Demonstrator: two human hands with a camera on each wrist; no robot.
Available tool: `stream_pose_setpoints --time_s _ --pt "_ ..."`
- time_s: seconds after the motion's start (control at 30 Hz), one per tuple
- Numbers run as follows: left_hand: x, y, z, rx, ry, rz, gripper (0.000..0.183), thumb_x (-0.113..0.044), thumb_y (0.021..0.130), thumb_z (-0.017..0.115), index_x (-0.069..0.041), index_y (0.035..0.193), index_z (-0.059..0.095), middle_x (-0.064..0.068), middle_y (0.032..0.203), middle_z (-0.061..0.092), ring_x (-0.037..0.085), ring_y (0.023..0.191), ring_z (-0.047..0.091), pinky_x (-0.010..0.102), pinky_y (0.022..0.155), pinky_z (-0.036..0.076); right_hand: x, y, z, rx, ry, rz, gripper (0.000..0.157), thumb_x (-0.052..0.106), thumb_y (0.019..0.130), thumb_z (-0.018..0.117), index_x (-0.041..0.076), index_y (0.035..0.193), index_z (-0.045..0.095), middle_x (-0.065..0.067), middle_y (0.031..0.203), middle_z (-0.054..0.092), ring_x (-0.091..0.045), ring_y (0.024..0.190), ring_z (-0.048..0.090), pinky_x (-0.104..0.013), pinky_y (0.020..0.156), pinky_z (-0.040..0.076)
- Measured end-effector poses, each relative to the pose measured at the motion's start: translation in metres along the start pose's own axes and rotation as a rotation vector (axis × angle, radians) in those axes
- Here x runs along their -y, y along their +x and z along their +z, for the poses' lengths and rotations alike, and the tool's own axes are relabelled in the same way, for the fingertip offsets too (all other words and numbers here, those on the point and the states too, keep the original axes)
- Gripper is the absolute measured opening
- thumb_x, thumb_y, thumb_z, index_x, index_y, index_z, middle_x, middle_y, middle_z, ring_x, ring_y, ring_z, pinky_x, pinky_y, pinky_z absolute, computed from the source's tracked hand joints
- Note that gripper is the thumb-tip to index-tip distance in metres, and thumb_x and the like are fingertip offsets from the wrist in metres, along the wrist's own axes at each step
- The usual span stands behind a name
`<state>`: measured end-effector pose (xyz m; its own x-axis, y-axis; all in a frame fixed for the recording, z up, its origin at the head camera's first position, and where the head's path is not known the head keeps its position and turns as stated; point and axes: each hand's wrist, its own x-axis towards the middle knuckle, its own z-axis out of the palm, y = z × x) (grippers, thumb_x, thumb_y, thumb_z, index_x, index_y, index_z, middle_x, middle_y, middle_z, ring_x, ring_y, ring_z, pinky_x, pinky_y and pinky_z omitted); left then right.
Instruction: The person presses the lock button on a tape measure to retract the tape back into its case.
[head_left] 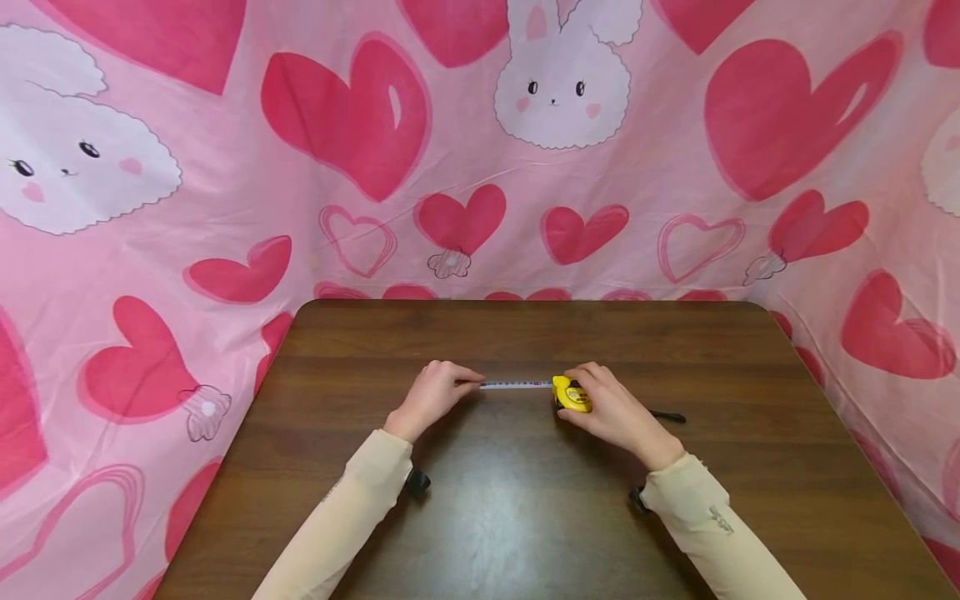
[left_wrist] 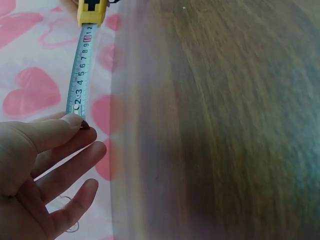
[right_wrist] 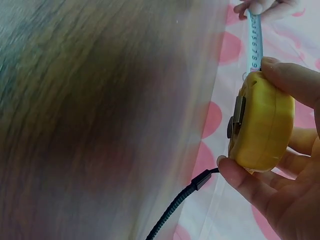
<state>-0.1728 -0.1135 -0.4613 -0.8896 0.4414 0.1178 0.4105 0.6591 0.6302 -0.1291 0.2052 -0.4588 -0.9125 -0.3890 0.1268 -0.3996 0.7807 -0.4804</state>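
A yellow tape measure (head_left: 576, 395) is gripped in my right hand (head_left: 618, 414), over the middle of the table. Its blade (head_left: 517, 385) is drawn out a short way to the left, with the numbers showing. Between thumb and forefinger my left hand (head_left: 432, 395) pinches the blade's end, its other fingers spread in the left wrist view. The right wrist view shows the yellow case (right_wrist: 267, 122) from the side, fingers around it. A black wrist strap (right_wrist: 172, 207) hangs from the case.
The brown wooden table (head_left: 495, 333) has rounded far corners. A pink cloth (head_left: 465, 167) with hearts and rabbits hangs behind it and along both sides. Dark straps or devices (head_left: 417, 481) sit under the sleeves at the wrists.
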Motion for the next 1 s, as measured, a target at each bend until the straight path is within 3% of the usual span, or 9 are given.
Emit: stream_pose_setpoints --time_s 0.27,0.57,1.0 --pt "-0.008 0.002 0.004 0.006 0.041 -0.017 0.019 -0.015 0.094 0.078 -0.016 0.112 0.084 0.003 0.109 0.080 0.018 0.092 0.074 0.040 0.087 0.060 0.006 0.001 0.003 0.004 -0.002 -0.013 0.061 0.032 0.086 0.087 0.001 0.132 0.063 -0.012 0.126 0.061 -0.028 0.113 0.057 -0.050 0.099 0.055" --pt "-0.015 0.007 0.010 0.002 0.063 0.037 0.019 -0.017 0.095 0.078 -0.017 0.113 0.083 0.002 0.109 0.080 0.018 0.093 0.074 0.039 0.083 0.060 0.009 0.003 0.005 -0.002 -0.004 -0.017 0.061 0.032 0.085 0.088 0.001 0.131 0.064 -0.012 0.126 0.061 -0.029 0.113 0.058 -0.050 0.099 0.055" --pt "-0.025 0.010 0.017 0.021 0.059 0.052 0.020 -0.018 0.094 0.078 -0.016 0.114 0.083 0.001 0.109 0.080 0.017 0.091 0.074 0.035 0.083 0.060 0.016 0.003 0.007 0.001 0.004 -0.027 0.061 0.034 0.086 0.087 0.002 0.132 0.063 -0.012 0.129 0.061 -0.029 0.116 0.057 -0.050 0.101 0.054"
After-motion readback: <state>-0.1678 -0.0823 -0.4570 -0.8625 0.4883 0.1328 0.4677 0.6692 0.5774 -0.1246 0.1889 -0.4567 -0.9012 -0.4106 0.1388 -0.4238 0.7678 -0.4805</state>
